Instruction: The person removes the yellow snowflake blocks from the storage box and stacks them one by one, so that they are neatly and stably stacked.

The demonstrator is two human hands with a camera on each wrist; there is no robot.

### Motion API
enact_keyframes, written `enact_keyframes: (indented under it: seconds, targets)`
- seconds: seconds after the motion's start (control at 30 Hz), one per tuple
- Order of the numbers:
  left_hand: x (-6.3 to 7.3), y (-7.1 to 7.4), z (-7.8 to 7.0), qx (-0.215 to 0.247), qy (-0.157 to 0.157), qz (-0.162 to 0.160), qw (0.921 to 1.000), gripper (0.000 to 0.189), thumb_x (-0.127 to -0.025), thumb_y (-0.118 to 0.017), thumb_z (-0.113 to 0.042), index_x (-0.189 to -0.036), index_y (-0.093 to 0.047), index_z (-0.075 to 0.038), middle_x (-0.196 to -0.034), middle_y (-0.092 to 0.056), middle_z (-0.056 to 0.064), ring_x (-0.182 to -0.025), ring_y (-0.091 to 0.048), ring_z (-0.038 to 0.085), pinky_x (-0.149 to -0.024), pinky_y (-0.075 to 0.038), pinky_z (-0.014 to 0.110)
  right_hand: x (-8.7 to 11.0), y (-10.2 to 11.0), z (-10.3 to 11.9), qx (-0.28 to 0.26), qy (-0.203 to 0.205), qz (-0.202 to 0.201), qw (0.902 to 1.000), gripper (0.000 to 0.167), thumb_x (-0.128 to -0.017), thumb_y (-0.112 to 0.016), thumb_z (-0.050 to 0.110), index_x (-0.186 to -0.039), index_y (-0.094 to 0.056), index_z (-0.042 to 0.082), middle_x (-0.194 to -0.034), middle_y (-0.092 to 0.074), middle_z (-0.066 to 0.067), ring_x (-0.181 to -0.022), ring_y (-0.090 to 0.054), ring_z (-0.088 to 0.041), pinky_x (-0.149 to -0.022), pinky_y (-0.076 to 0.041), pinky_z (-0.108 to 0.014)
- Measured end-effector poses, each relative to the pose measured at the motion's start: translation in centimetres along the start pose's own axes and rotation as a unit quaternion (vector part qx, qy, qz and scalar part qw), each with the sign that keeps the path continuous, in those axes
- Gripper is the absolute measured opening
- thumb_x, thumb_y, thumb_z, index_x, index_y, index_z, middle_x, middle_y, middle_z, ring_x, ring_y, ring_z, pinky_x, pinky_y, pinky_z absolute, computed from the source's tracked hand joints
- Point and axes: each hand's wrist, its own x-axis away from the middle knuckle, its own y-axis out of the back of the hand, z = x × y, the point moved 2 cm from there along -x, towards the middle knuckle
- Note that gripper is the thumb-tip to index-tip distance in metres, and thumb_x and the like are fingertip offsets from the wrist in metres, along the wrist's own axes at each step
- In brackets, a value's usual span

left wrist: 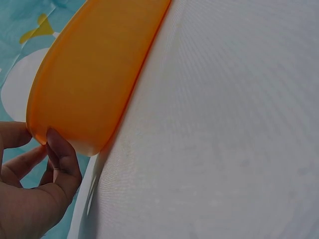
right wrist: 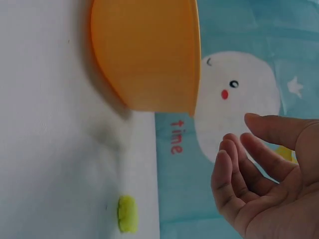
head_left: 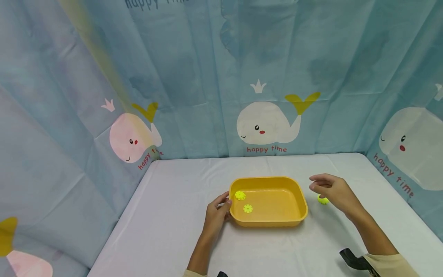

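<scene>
A yellow plastic tray [head_left: 268, 224] with rounded corners lies on the white tabletop. Inside it, toward the left end, are two small yellow-green flower-shaped pieces, one at the back [head_left: 240, 195] and one nearer the front [head_left: 247, 208]. My left hand [head_left: 214, 215] pinches the tray's left rim between thumb and fingers; the left wrist view shows this grip on the orange-looking wall [left wrist: 89, 74]. Off the tray's right end, my right hand [head_left: 335, 192] hovers with loosely bent fingers and holds nothing. A third yellow-green piece [right wrist: 128, 214] lies on the table below it, partly hidden in the head view.
The white cloth-covered table [head_left: 166, 215] meets blue curtains [head_left: 194, 127] printed with whales at its back and sides. A black strap-like part [head_left: 356, 261] shows at the right sleeve [head_left: 391, 265].
</scene>
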Motion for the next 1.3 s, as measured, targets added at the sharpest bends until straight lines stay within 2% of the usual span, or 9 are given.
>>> enact_keyframes:
  seconds: [0.27,0.43,0.53,0.77,0.97,1.17,1.3]
  targets:
    - [-0.1,0.0,0.1,-0.002,-0.001,0.000,1.0000,0.044,-0.107,-0.062,-0.024,-0.150,-0.062,-0.013,-0.135,-0.059,0.012,-0.103,-0.062,0.024,-0.077,-0.057,0.028,-0.2,-1.8,1.8,-0.039,0.044,0.014,0.9982,0.044,-0.102,-0.072,0.029,-0.136,-0.066,0.001,-0.114,-0.072,-0.014,-0.102,-0.070,-0.033,-0.079,-0.062,-0.031]
    - [-0.1,0.1,0.2,-0.007,-0.004,-0.002,1.0000,0.045,-0.107,-0.062,-0.024,-0.150,-0.061,-0.012,-0.135,-0.059,0.013,-0.102,-0.062,0.023,-0.076,-0.057,0.028,-0.4,-3.4,2.8,-0.059,0.063,0.029,0.9959,0.044,-0.101,-0.074,0.026,-0.134,-0.066,-0.003,-0.113,-0.073,-0.013,-0.099,-0.069,-0.029,-0.078,-0.062,-0.027]
    - [0.0,0.1,0.1,-0.010,-0.002,-0.003,0.9999,0.044,-0.107,-0.063,-0.025,-0.150,-0.062,-0.014,-0.135,-0.060,0.011,-0.102,-0.061,0.023,-0.077,-0.057,0.027,-0.5,-4.3,3.1,-0.064,0.068,0.038,0.9949,0.042,-0.101,-0.074,0.024,-0.132,-0.067,-0.003,-0.112,-0.073,-0.013,-0.099,-0.069,-0.027,-0.079,-0.062,-0.027]
    - [0.0,0.1,0.0,-0.002,0.000,-0.002,1.0000,0.044,-0.107,-0.064,-0.026,-0.149,-0.062,-0.014,-0.133,-0.060,0.011,-0.102,-0.062,0.024,-0.076,-0.056,0.027,-1.0,-6.1,3.4,-0.082,0.077,0.059,0.9920,0.039,-0.100,-0.075,0.021,-0.129,-0.069,-0.003,-0.107,-0.074,-0.011,-0.099,-0.071,-0.032,-0.077,-0.063,-0.032]
    - [-0.1,0.0,0.2,-0.013,0.000,-0.005,0.9999,0.045,-0.107,-0.063,-0.026,-0.150,-0.062,-0.014,-0.134,-0.060,0.010,-0.103,-0.062,0.023,-0.078,-0.058,0.030,-1.6,-7.6,3.8,-0.093,0.075,0.079,0.9897,0.039,-0.099,-0.076,0.019,-0.129,-0.068,-0.004,-0.103,-0.074,-0.010,-0.095,-0.071,-0.027,-0.077,-0.063,-0.033]
    - [0.0,0.0,0.1,-0.009,0.000,-0.003,1.0000,0.044,-0.107,-0.062,-0.024,-0.150,-0.061,-0.013,-0.136,-0.060,0.013,-0.108,-0.062,0.026,-0.079,-0.059,0.031,-2.3,-9.3,3.9,-0.091,0.075,0.109,0.9870,0.038,-0.097,-0.077,0.014,-0.128,-0.068,-0.005,-0.100,-0.074,-0.008,-0.093,-0.069,-0.022,-0.077,-0.060,-0.027]
    - [0.0,0.0,0.0,-0.006,0.001,0.000,1.0000,0.044,-0.107,-0.062,-0.024,-0.150,-0.062,-0.014,-0.135,-0.060,0.012,-0.107,-0.062,0.026,-0.079,-0.058,0.030,-2.7,-10.4,4.3,-0.073,0.091,0.130,0.9847,0.037,-0.096,-0.079,0.012,-0.127,-0.069,-0.007,-0.098,-0.073,-0.006,-0.091,-0.068,-0.020,-0.077,-0.058,-0.025]
